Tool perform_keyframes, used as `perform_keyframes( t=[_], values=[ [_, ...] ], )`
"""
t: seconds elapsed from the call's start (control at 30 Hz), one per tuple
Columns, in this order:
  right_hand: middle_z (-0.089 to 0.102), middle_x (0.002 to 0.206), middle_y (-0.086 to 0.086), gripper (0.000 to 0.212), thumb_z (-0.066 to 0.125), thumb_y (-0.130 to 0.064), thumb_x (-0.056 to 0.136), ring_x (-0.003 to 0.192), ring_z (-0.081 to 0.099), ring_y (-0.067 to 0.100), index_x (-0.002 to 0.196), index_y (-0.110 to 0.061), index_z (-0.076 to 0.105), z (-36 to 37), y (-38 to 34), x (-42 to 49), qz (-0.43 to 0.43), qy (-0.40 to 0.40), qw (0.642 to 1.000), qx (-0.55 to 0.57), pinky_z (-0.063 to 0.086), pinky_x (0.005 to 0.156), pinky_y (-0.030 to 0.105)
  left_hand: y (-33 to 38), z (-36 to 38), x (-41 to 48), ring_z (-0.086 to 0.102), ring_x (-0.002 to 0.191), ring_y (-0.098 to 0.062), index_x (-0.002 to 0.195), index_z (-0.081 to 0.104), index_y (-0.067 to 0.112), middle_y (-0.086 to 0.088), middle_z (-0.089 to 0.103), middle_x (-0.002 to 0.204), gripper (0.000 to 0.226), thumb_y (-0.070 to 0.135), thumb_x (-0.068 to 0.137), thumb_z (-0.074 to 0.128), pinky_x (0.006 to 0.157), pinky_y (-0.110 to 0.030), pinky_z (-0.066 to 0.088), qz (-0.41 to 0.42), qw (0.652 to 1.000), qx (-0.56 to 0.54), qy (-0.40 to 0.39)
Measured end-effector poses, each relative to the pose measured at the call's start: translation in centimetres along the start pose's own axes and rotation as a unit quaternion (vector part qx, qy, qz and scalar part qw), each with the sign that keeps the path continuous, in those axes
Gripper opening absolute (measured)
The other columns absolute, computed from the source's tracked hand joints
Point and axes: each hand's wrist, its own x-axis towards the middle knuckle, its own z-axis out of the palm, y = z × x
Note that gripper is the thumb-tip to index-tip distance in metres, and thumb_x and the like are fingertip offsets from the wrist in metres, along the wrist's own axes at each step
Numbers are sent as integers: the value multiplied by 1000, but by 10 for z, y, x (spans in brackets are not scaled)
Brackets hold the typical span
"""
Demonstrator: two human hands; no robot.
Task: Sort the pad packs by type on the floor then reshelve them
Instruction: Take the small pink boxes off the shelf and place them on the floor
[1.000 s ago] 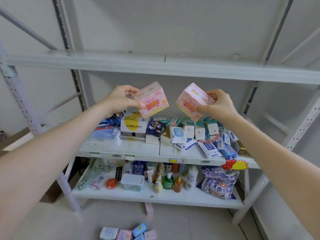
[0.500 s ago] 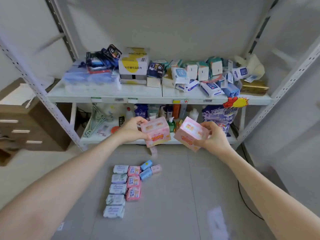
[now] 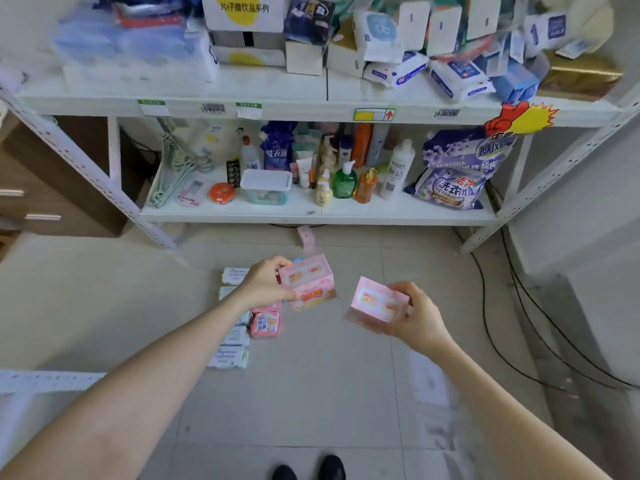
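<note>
White packs (image 3: 229,356) lie in a column on the floor (image 3: 311,393), at the left of the sorted patch. I count four showing, and my left forearm hides part of the column. Floor pink packs (image 3: 265,324) sit just beside them: two visible, any more are covered. My left hand (image 3: 265,285) has its fingers curled round the left pink box (image 3: 310,284), held above those rows. My right hand (image 3: 422,322) grips the right pink box (image 3: 379,303), apart from the first and blurred, with seemingly the same print. So two in hand, one each. The step looks like sorting, with both boxes heading to the pink group. The next move likely calls for lowering both, lining them up by the pink column, then letting go. Reshelving looks not yet begun.
</note>
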Motion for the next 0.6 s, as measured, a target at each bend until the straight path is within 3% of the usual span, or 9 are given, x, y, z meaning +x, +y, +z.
perform_keyframes(
  t=[0.17, 0.3, 0.43, 0.6],
  values=[
    [60, 108, 3, 58, 82, -10, 60, 92, 60, 20, 102, -37, 52, 41, 35, 42, -7, -39, 999, -15, 54, 75, 32, -34, 23, 50, 62, 92, -12, 108, 58, 27, 5, 66, 106, 59, 17, 56, 85, 71, -22, 48, -22, 999, -32, -8],
    [54, 111, 6, 56, 77, -4, 63, 91, 60, 22, 108, -31, 57, 84, 60, 90, 30, -67, 997, -15, 57, 77, 38, -67, 38, 105, 62, 95, -14, 116, 58, 27, 6, 63, 110, 65, 20, 56, 82, 72, -26, 52, -23, 999, -12, -29],
    [52, 112, 5, 58, 75, 0, 65, 90, 58, 23, 114, -27, 58, 130, 94, 147, 43, -78, 996, -17, 56, 78, 39, -107, 58, 174, 62, 91, -15, 119, 57, 27, 5, 62, 112, 67, 20, 58, 82, 74, -30, 52, -13, 999, 8, -46],
    [51, 115, 1, 59, 75, -2, 67, 97, 57, 24, 120, -21, 56, 188, 154, 217, 47, -92, 994, -23, 54, 82, 40, -165, 110, 266, 64, 103, -19, 112, 61, 21, 2, 66, 111, 62, 12, 56, 85, 89, -37, 53, 9, 998, 3, -54]
  ],
)
